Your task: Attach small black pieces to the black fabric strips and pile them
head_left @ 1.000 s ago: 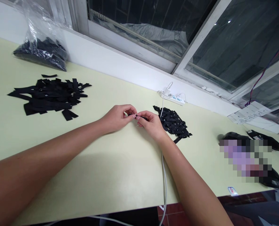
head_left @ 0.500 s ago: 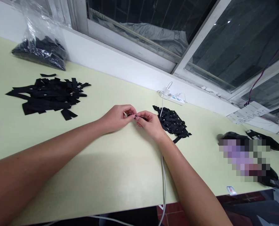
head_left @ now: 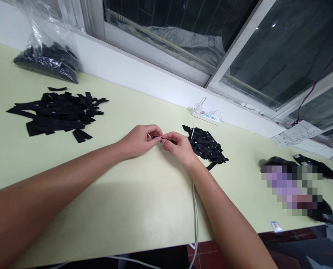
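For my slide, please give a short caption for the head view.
Both hands, left hand and right hand, pinch a small black strip between two black piles on a pale table.

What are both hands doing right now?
Left hand: fingers closed, pinching one end of a small black strip.
Right hand: fingers closed, pinching the same strip's other end.

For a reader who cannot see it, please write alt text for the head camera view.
Two bare hands, left hand and right hand, meet over a pale green table and pinch one small black strip between their fingertips. A small pile of black pieces lies just right of them, a larger pile of black strips far left, below a window.
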`<state>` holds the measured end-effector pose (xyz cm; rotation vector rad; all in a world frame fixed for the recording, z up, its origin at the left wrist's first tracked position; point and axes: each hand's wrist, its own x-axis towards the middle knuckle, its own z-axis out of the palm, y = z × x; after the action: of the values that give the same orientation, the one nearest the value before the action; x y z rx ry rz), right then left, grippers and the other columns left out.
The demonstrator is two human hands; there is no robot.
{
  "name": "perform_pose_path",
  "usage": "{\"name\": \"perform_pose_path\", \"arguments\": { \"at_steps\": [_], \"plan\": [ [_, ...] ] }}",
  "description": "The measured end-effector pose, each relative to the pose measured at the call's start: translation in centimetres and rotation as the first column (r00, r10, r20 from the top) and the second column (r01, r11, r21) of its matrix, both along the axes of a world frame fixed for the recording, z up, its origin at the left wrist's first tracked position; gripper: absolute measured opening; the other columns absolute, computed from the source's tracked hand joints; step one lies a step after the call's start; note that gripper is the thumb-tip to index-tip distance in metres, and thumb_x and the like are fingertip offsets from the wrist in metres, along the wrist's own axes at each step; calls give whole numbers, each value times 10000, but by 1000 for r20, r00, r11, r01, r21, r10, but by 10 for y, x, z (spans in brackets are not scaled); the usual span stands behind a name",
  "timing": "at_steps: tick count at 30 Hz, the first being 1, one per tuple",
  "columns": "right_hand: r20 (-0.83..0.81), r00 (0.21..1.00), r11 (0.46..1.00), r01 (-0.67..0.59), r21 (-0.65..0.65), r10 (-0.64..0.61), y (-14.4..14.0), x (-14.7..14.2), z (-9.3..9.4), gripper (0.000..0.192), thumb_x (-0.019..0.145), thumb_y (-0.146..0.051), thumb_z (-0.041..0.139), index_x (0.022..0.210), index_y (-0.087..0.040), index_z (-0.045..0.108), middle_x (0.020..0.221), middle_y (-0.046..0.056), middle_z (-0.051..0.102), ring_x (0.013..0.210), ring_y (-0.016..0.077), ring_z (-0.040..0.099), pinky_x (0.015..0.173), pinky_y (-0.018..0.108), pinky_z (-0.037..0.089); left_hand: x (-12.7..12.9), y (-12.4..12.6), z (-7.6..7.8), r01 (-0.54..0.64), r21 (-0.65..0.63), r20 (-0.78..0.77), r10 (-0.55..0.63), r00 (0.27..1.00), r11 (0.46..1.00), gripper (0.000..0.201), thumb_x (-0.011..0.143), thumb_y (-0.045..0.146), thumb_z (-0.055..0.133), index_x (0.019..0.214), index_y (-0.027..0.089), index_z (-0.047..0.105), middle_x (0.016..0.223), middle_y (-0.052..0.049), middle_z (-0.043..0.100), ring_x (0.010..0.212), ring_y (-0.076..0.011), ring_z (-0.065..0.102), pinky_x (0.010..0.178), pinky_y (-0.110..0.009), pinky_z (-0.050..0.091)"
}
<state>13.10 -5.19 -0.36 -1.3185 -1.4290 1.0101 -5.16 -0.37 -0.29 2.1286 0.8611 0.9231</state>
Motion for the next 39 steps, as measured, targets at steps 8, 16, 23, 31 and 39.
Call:
{"name": "perform_pose_path", "arguments": {
  "at_steps": [8,16,23,31,39],
  "plan": [
    [2,1000,1000,-5,-4,5,0,0,-1,191,753,-346,721,866,-195,692,775,2,675,692,121,597,691,277,501,0,-1,1,-8,-16,-9,8,1000,1000,166,869,316,589,920,206,702,862,-11,710,783,-156,616,706,-292,456],
    [-11,1000,1000,-12,-7,12,1,1,-2,216,748,-360,737,871,-189,689,789,6,676,697,123,598,693,281,509,0,-1,2,-4,-16,-1,4,1000,1000,161,866,307,591,913,203,706,863,-13,715,769,-153,610,688,-287,452],
    [-7,1000,1000,-2,-13,2,1,0,-1,202,746,-345,721,871,-190,691,772,-1,672,697,120,598,695,273,505,0,0,0,-15,-12,-22,15,1000,1000,167,866,304,588,928,206,707,868,-5,712,771,-149,606,701,-285,451],
    [-23,1000,1000,-7,-21,7,1,0,-1,201,737,-342,729,865,-191,689,777,0,673,698,122,600,699,279,508,0,0,0,-6,-6,-16,6,1000,1000,168,865,300,589,927,200,708,862,-9,711,770,-149,609,688,-283,443],
    [-22,1000,1000,-4,-26,3,1,0,-1,208,737,-344,739,864,-186,689,763,-4,669,683,116,589,684,272,495,0,0,0,-9,-9,-18,9,1000,1000,166,867,305,592,931,203,707,859,-6,708,762,-147,604,682,-283,439]
  ]
}}
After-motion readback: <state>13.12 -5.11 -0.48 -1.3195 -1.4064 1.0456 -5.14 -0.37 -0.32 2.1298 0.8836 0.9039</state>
